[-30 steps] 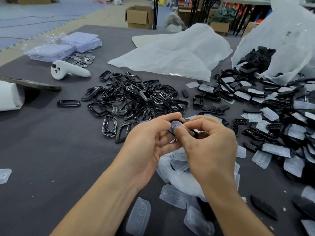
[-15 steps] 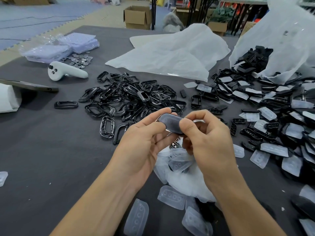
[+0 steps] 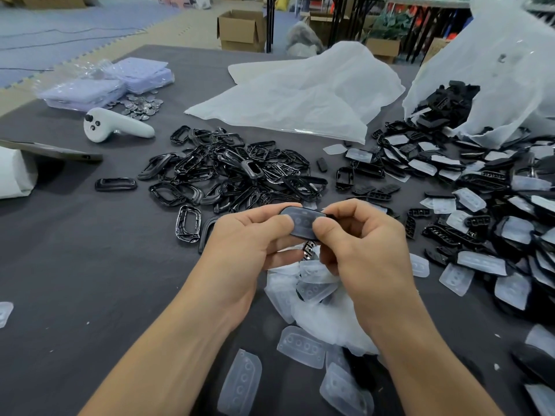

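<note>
Two forearms, bare up to the lower frame edge. Left hand (image 3: 240, 250) and right hand (image 3: 369, 253) bare; thumbnails short, plain.

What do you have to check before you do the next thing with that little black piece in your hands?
1. Held at both ends: the left hand and the right hand each pinch the black piece. Ok.
2. Clear pad on its face: it shows between the thumbs. Ok.
3. Pad edges pushed in all round: the hands cover its ends. Cannot tell.
4. Piece lifted off the table: it is held up in the air. Ok.
5. More pads close by: the heap of clear pads lies right under the hands. Ok.
6. Frames close by: the pile of black frames lies just beyond the hands. Ok.
</note>
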`<move>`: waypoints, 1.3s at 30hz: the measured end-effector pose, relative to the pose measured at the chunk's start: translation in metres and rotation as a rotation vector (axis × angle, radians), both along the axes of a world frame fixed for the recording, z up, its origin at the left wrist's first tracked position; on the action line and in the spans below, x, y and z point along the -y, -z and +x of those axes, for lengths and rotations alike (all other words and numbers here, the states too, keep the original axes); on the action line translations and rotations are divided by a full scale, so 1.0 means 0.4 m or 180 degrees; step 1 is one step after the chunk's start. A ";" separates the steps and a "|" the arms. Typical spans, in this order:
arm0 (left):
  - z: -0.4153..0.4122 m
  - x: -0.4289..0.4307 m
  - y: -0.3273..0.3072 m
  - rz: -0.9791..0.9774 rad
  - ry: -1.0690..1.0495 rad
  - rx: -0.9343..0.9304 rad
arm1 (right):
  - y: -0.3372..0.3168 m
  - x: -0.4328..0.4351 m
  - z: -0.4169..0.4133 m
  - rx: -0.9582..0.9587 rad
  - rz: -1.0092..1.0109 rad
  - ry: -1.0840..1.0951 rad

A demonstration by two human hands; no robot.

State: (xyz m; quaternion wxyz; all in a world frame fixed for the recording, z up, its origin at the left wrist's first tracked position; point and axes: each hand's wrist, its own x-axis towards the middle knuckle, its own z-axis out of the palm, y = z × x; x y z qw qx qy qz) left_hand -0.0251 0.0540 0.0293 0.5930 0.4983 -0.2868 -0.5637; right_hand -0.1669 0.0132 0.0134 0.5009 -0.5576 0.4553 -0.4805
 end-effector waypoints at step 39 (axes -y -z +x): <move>0.021 -0.007 -0.001 0.0196 0.0303 0.0627 | -0.013 -0.011 -0.004 -0.0023 -0.0146 -0.0149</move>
